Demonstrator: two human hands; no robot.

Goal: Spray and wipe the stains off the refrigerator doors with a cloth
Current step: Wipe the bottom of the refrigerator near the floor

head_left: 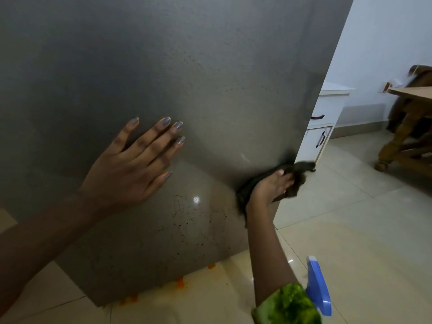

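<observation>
The grey refrigerator door (187,66) fills most of the view. Dark speckled stains (187,213) mark its lower part, and fine droplets dot the upper right. My left hand (131,164) lies flat against the door with fingers spread, holding nothing. My right hand (271,185) presses a dark cloth (297,174) against the door's lower right edge. A blue spray bottle (319,286) shows at the bottom right, beside my right arm's green sleeve; what holds it is hidden.
Pale floor tiles (350,230) spread to the right. A white cabinet (325,127) with dark handles stands just behind the door's edge. A wooden table (409,118) is at the far right. Orange bits (180,282) lie on the floor under the refrigerator.
</observation>
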